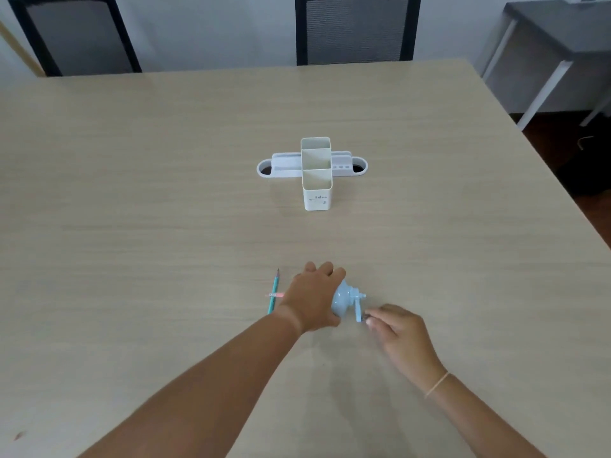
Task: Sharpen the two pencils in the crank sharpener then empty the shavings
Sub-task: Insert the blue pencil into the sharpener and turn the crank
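Observation:
A light blue crank sharpener point(344, 300) sits on the table near its front edge. My left hand point(314, 299) covers and grips its body from above. My right hand point(396, 328) pinches the knob of the crank handle point(358, 314), which points down toward me. A pink pencil point(274, 295) sticks out to the left from under my left hand, lying level; its far end is hidden by the hand. A teal pencil point(274, 292) lies on the table beside it, tip pointing away from me, crossing under the pink one.
A white desk organiser point(315, 173) with tall square cups and a low tray stands at the table's middle. Two black chairs point(357, 28) stand behind the far edge. A grey side table point(562, 34) is at the right.

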`<act>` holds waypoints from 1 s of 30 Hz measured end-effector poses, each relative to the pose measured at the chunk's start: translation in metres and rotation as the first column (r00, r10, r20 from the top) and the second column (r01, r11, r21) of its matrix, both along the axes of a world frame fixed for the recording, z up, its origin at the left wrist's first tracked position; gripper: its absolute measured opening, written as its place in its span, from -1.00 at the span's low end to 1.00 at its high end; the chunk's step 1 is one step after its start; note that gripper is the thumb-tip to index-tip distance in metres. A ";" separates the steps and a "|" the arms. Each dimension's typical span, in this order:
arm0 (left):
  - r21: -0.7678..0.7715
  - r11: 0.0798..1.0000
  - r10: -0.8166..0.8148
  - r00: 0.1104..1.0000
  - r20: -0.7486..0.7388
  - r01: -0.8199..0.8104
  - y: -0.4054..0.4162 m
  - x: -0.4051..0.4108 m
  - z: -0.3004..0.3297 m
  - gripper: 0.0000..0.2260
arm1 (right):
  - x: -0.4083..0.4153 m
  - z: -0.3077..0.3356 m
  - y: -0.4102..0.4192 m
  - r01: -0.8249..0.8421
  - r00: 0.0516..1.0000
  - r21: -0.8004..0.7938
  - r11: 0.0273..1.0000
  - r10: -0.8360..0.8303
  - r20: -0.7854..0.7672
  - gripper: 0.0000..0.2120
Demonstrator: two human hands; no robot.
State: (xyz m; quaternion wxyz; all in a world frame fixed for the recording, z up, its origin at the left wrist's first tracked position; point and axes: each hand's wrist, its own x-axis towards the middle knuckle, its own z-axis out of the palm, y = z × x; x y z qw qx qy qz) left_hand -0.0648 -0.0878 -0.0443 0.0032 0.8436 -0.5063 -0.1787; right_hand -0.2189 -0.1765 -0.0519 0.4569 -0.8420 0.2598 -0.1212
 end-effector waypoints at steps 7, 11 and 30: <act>-0.002 1.000 -0.007 1.000 0.000 0.007 -0.002 0.000 -0.001 -0.47 | 0.063 -0.021 -0.043 0.043 0.992 -0.039 0.998 -0.047 -0.121 -0.85; -0.002 1.000 0.006 1.000 -0.004 -0.006 -0.001 -0.001 0.001 -0.47 | 0.012 -0.030 -0.010 -0.034 0.988 -0.046 0.998 0.026 -0.154 -0.80; -0.028 1.000 0.009 1.000 -0.021 -0.010 0.001 -0.003 0.003 -0.48 | 0.003 0.004 -0.003 -0.001 0.999 -0.074 0.997 0.003 0.036 -0.84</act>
